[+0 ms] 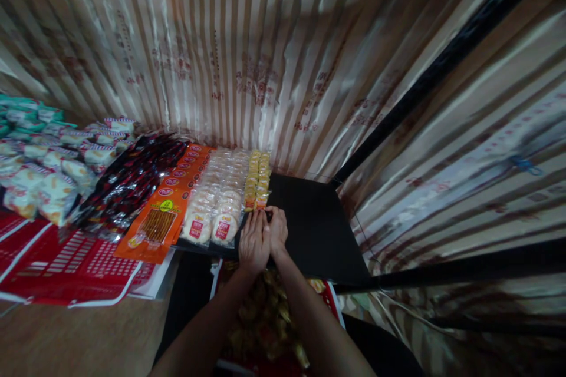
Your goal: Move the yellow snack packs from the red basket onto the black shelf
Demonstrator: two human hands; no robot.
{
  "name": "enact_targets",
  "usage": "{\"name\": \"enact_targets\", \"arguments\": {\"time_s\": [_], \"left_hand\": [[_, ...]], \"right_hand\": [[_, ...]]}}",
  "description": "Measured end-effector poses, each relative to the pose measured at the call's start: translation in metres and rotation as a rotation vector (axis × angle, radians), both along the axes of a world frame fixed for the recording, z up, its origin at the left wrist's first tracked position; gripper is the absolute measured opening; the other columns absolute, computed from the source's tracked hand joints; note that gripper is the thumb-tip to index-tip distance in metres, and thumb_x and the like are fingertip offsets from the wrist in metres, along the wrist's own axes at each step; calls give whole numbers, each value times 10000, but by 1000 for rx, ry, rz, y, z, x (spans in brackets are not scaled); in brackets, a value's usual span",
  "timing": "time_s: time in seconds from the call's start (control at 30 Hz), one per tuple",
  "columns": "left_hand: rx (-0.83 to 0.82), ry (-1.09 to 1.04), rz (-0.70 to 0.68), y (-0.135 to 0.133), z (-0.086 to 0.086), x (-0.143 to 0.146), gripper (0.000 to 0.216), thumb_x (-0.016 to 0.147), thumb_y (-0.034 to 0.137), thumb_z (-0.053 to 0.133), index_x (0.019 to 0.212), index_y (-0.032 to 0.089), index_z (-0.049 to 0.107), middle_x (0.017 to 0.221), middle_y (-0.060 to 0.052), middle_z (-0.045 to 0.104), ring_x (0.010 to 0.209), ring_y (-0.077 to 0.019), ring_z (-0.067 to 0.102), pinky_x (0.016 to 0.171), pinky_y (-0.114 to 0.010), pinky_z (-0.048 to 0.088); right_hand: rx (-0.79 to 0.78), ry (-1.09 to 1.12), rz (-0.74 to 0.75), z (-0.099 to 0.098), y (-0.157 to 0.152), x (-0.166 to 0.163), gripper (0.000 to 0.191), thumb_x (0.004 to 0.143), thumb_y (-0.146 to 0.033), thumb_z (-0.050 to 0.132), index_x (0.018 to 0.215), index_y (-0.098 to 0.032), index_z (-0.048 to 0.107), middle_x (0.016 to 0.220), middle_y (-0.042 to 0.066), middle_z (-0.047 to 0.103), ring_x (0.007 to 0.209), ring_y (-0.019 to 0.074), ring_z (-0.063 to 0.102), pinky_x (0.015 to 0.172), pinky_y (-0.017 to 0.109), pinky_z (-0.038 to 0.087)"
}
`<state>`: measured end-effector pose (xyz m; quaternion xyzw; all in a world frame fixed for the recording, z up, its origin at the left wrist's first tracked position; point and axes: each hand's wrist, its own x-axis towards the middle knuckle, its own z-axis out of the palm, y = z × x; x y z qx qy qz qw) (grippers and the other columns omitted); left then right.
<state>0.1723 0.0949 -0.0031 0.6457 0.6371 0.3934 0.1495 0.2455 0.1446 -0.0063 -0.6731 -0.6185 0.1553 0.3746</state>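
Observation:
My left hand and my right hand rest side by side on a black shelf board, fingers pressed together at the near end of a row of small yellow snack packs. What the fingertips pinch is too small to make out. Left of that row lie rows of round white rice-cracker packs, then orange snack packs and dark red-and-black packs.
White and green snack bags pile up at the far left. Red baskets sit at the near left on a wooden surface. A striped shiny curtain hangs behind. Black frame bars cross at right. A bag of yellow snacks lies below my arms.

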Motion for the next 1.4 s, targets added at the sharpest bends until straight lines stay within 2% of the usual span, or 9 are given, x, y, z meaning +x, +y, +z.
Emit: {"name": "enact_targets", "arguments": {"time_s": [0.3, 0.57, 0.67, 0.77, 0.87, 1.0, 1.1, 1.23, 1.4], "left_hand": [[100, 19, -52, -12, 6, -6, 438, 905, 257, 302, 1238, 58, 507, 1341, -149, 488, 1323, -206, 342, 1103, -386, 304], [99, 30, -116, -23, 7, -11, 347, 851, 168, 360, 1120, 123, 575, 1303, -109, 521, 1300, -202, 362, 1074, -414, 348], [112, 35, -203, -45, 6, -12, 347, 816, 102, 354, 1055, 141, 603, 1230, -98, 569, 1230, -194, 434, 1041, -404, 386], [112, 21, -211, -78, -5, -13, 334, 803, 103, 365, 1012, 162, 619, 1072, -88, 633, 1080, -196, 531, 968, -396, 445], [65, 82, -138, -112, -30, -18, 322, 800, 110, 371, 992, 134, 629, 1013, -111, 652, 1019, -218, 564, 951, -405, 452], [-139, 264, -100, -150, -76, -33, 435, 729, 48, 406, 1113, 124, 595, 1289, -143, 527, 1242, -274, 439, 1047, -453, 356], [-339, 324, -112, -164, -100, -40, 508, 712, 29, 395, 1196, 78, 542, 1337, -177, 480, 1278, -281, 407, 1030, -423, 387], [-378, 301, -122, -163, -101, -42, 476, 740, 71, 397, 1189, 88, 552, 1330, -169, 491, 1271, -278, 418, 1034, -428, 384], [-370, 207, -88, -152, -78, -41, 443, 704, 74, 434, 1106, 133, 611, 1218, -128, 585, 1201, -253, 486, 1040, -418, 373]], "right_hand": [[77, 198, 36, 16, -18, 10, 333, 789, -273, 425, 1037, -117, 583, 1035, 135, 560, 898, 189, 563, 694, 286, 495], [183, 174, 111, 23, -95, 19, 284, 853, -265, 371, 964, -162, 611, 960, 104, 635, 876, 180, 586, 737, 298, 493], [198, 173, 167, 14, -123, 20, 284, 861, -254, 354, 946, -183, 616, 920, 88, 652, 877, 177, 595, 817, 314, 474], [112, 124, 190, -7, -144, 19, 291, 849, -251, 345, 900, -198, 626, 882, 80, 666, 842, 182, 607, 802, 301, 470], [-95, 18, 217, -37, -161, 16, 317, 839, -238, 328, 872, -209, 642, 833, 72, 677, 782, 188, 617, 777, 299, 470], [-304, -112, 380, -75, -183, 14, 399, 758, -178, 452, 1125, -195, 608, 1140, 98, 632, 1049, 222, 577, 910, 322, 430], [-371, -195, 421, -86, -193, 13, 466, 717, -126, 459, 1154, -189, 608, 1178, 94, 617, 1090, 229, 557, 949, 333, 409], [-383, -213, 409, -81, -193, 11, 431, 721, -125, 444, 1097, -195, 642, 1112, 82, 655, 1067, 220, 575, 965, 329, 403], [-354, -94, 387, -69, -189, 15, 329, 696, -160, 515, 977, -209, 678, 1016, 80, 693, 976, 223, 620, 890, 330, 455]]}}
